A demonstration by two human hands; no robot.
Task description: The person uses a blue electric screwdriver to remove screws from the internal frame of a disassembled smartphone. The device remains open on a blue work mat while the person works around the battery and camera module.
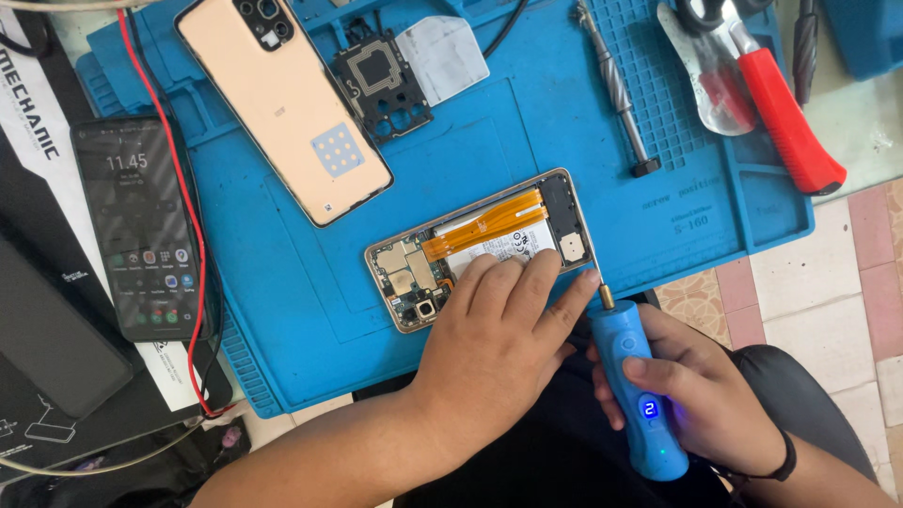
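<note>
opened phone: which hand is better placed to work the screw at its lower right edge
Right. The right hand already holds the blue electric screwdriver, bit at the opened phone edge; the left hand lies flat on it, steadying.

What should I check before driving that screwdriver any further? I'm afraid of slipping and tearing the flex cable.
1. Opened phone pinned flat on the blue repair mat by the left hand: ok.
2. Right hand wrapped round the blue electric screwdriver: ok.
3. Bit at the phone's lower right edge, seated in a screw: cannot tell.
4. Orange flex cable apart from the bit: ok.
5. Left fingertips close beside the bit: not ok.
</note>
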